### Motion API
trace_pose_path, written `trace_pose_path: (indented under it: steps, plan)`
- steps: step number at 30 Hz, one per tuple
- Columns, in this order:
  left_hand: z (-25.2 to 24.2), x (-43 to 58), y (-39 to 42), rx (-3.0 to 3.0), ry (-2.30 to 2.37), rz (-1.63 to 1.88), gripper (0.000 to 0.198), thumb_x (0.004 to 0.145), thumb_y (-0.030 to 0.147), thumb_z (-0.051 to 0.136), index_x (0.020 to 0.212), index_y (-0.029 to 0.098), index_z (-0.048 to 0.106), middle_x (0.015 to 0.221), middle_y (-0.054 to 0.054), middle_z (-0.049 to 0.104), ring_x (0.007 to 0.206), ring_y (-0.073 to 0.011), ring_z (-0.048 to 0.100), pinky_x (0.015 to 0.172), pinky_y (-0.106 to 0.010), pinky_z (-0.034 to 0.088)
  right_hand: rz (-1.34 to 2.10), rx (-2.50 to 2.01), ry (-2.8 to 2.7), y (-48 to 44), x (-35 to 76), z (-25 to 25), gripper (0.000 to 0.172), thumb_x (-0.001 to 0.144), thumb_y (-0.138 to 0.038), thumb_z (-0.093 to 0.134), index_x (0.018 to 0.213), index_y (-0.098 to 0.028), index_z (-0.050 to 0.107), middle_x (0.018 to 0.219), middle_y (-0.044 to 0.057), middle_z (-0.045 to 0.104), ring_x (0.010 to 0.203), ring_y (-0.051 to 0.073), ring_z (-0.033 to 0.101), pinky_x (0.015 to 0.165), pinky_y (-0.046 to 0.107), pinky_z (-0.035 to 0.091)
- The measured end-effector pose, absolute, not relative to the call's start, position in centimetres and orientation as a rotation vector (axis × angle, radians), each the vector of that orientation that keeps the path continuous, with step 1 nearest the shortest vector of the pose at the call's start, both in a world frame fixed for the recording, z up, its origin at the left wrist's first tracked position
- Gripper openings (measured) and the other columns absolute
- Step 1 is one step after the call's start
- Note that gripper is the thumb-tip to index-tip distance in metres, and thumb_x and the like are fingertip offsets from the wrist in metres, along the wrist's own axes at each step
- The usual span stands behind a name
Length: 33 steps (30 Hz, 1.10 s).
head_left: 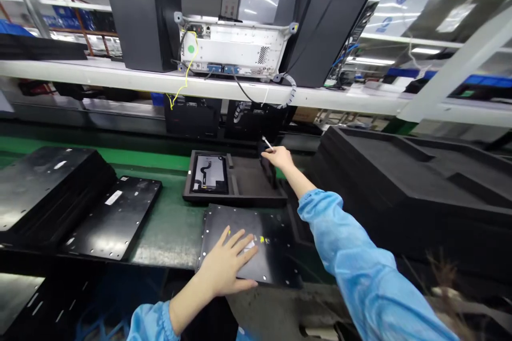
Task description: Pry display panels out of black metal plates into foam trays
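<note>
My left hand (227, 265) lies with its fingers spread over a flat black panel (276, 261) dotted with small holes and bearing yellow marks. A small white label under the fingertips is partly covered. Farther forward, my right hand (280, 157) is closed around a thin white stick (268, 143) that points up and to the left; its exact kind is unclear. Below and left of that hand sits a dark foam tray (252, 170). In its left compartment rests a flat screen-like part (209, 174) with a black ribbon cable on it. A dark upright object (269, 170) stands by the tray's right end, partly hidden by my hand.
Stacked black panels (52, 181) occupy the left of the green bench (172, 234), beside another labelled panel (116, 216). Large black foam trays (400, 181) are piled at the right. A white shelf (140, 81) crosses above, carrying a white instrument (236, 50) with hanging cables.
</note>
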State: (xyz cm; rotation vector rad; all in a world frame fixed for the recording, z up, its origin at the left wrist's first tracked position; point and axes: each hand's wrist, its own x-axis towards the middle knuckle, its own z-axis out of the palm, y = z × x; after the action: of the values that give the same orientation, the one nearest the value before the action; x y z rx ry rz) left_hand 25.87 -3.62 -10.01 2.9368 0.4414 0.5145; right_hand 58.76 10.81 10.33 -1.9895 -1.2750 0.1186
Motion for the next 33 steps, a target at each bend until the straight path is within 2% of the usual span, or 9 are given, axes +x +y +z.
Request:
trace_pose_path:
  steps: [5,8,11,14,18,21,24,27,33]
  plan:
    - [-9.5,25.8,-3.9,2.888,0.442,0.515,0.083,0.104,0.075,0.055,0.173,0.03,0.038,0.184,-0.004,0.033,0.171,-0.0327,0.027,0.141,-0.064,0.014,0.249,-1.824,-1.549,8.2,52.4,9.9,0.032,0.107,-0.047,0.068,0.103,-0.017,0.079,0.089,-0.002,0.075,0.085,0.017,0.07,0.086,0.033,0.056]
    - [-9.0,25.6,-4.0,2.854,0.446,0.541,0.083,0.103,0.075,0.058,0.17,0.027,0.042,0.183,-0.007,0.035,0.17,-0.0324,0.029,0.141,-0.064,0.016,0.281,-1.701,-1.657,3.6,49.8,8.7,0.035,0.106,-0.051,0.064,0.099,-0.021,0.081,0.086,-0.003,0.077,0.081,0.017,0.068,0.078,0.029,0.051]
    - [-8.5,25.2,-4.1,2.8,0.442,0.613,0.076,0.105,0.069,0.058,0.167,0.026,0.046,0.18,-0.007,0.04,0.17,-0.0279,0.031,0.142,-0.06,0.018,0.267,-1.63,-1.708,-1.2,49.2,6.5,0.032,0.106,-0.051,0.062,0.107,-0.026,0.082,0.1,0.0,0.081,0.09,0.021,0.074,0.082,0.031,0.056]
    - [-8.4,24.9,-4.3,2.764,0.512,0.654,0.066,0.108,0.06,0.058,0.164,0.026,0.05,0.178,-0.008,0.044,0.167,-0.0262,0.037,0.142,-0.056,0.024,0.092,-1.77,-1.759,-2.8,50.4,4.2,0.03,0.108,-0.047,0.058,0.12,-0.032,0.081,0.12,0.002,0.081,0.106,0.023,0.077,0.09,0.034,0.06]
    - [-8.8,25.2,-4.4,2.843,0.595,0.589,0.069,0.108,0.058,0.058,0.166,0.022,0.048,0.178,-0.012,0.044,0.166,-0.0318,0.039,0.14,-0.06,0.027,-0.011,-2.119,-1.817,2.1,53.6,1.9,0.039,0.112,-0.042,0.048,0.14,-0.035,0.075,0.15,0.001,0.072,0.129,0.025,0.072,0.108,0.039,0.059]
    - [-8.9,25.4,-4.5,2.894,0.603,0.547,0.071,0.109,0.059,0.056,0.169,0.025,0.043,0.179,-0.009,0.042,0.167,-0.0307,0.036,0.14,-0.06,0.025,0.041,-2.25,-1.792,7.4,56.2,0.5,0.047,0.113,-0.041,0.044,0.152,-0.03,0.069,0.167,0.005,0.059,0.142,0.03,0.065,0.118,0.047,0.055]
    - [-8.8,25.4,-4.5,2.896,0.603,0.549,0.071,0.109,0.062,0.055,0.17,0.027,0.042,0.18,-0.006,0.042,0.167,-0.0282,0.037,0.141,-0.057,0.025,0.106,-2.299,-1.836,10.2,57.9,-0.8,0.053,0.115,-0.045,0.04,0.164,-0.032,0.057,0.176,0.006,0.046,0.149,0.031,0.06,0.121,0.05,0.053]
    - [-8.5,25.4,-4.5,2.876,0.608,0.56,0.07,0.109,0.062,0.054,0.169,0.028,0.044,0.179,-0.005,0.043,0.166,-0.0285,0.039,0.141,-0.057,0.027,0.141,-2.301,-1.915,10.2,58.8,-2.3,0.057,0.115,-0.051,0.037,0.17,-0.038,0.047,0.181,0.004,0.036,0.147,0.032,0.061,0.119,0.053,0.055]
    - [-8.1,25.5,-4.5,2.864,0.631,0.567,0.065,0.109,0.059,0.056,0.166,0.027,0.05,0.176,-0.006,0.047,0.164,-0.0304,0.043,0.14,-0.058,0.03,0.177,-2.289,-2.001,8.0,59.8,-3.7,0.058,0.116,-0.053,0.033,0.17,-0.04,0.045,0.182,0.003,0.034,0.149,0.032,0.06,0.117,0.053,0.056]
